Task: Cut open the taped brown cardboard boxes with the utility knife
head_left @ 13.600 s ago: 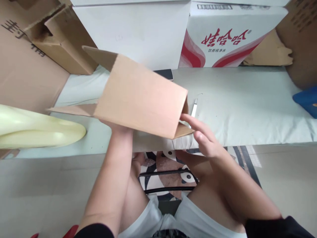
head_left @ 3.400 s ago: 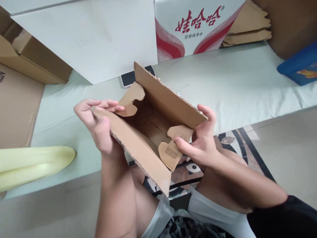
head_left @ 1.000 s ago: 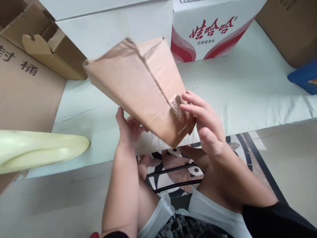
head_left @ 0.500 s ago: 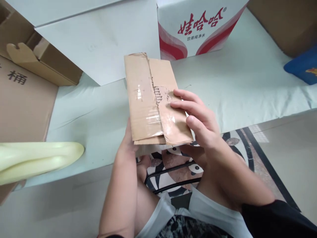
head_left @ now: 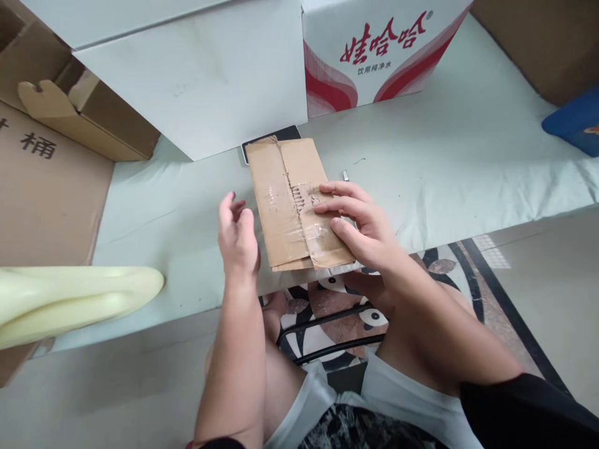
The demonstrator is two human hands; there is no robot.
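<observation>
A brown cardboard box point(head_left: 285, 209) lies on the table near its front edge, its top flaps meeting along a torn seam under clear tape. My right hand point(head_left: 364, 226) rests spread fingers on the right part of the box top, gripping nothing. To the left of the box, my left hand point(head_left: 238, 240) is apart from it with loosely bent fingers and holds nothing. Behind the box a flat dark panel with a pale rim point(head_left: 290, 133) shows in part; the box covers the rest. A small metal piece point(head_left: 345, 176) sits just beyond my right fingers.
A big white box point(head_left: 196, 81) and a white-and-red printed carton point(head_left: 374, 87) stand at the back. Brown cardboard boxes point(head_left: 47, 187) are on the left, with a pale yellow smooth object point(head_left: 93, 293) before them. A blue object point(head_left: 575, 125) is at the right. Pale green cloth point(head_left: 458, 168) covers the table.
The cardboard box has come down onto the table, uncovering the dark panel and metal piece. My left hand has let go and moved away leftward; my right fingers stay on top.
</observation>
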